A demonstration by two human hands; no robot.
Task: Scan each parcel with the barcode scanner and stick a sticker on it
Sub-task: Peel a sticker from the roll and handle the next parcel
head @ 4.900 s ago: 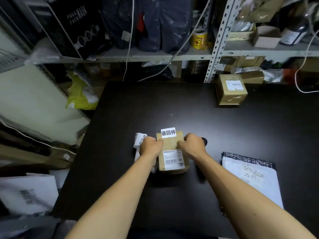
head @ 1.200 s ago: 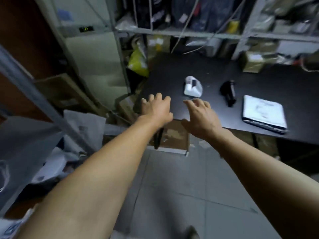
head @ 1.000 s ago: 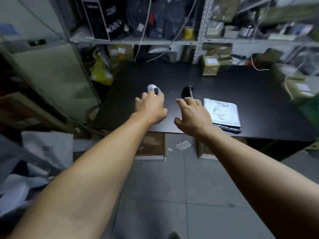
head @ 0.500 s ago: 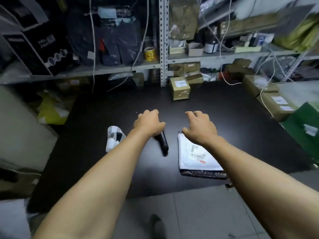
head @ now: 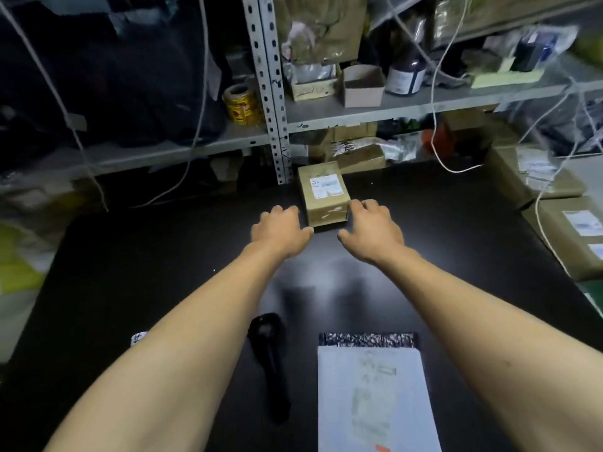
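Fingers [head: 365,207] of both hands, loosely spread and gripping nothing, have moved forward off the scanner [head: 269,360] and the white mailer bag [head: 368,396].
Left hand [head: 282,228], right hand [head: 372,230]: flanking a cardboard parcel [head: 323,192] at the far edge of the worktop [head: 146,272]; contact unclear.
Judgement: next parcel being fetched; scanner idle near the front edge.
Writing: parcel's white label blurred, unreadable; mailer print faint.

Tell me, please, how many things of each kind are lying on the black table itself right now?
Cardboard boxes: 3, the small box between the hands and two larger boxes at the right edge
Mailer bags: 1
Barcode scanners: 1
Sticker rolls: 1, mostly hidden by the left arm
Total: 6
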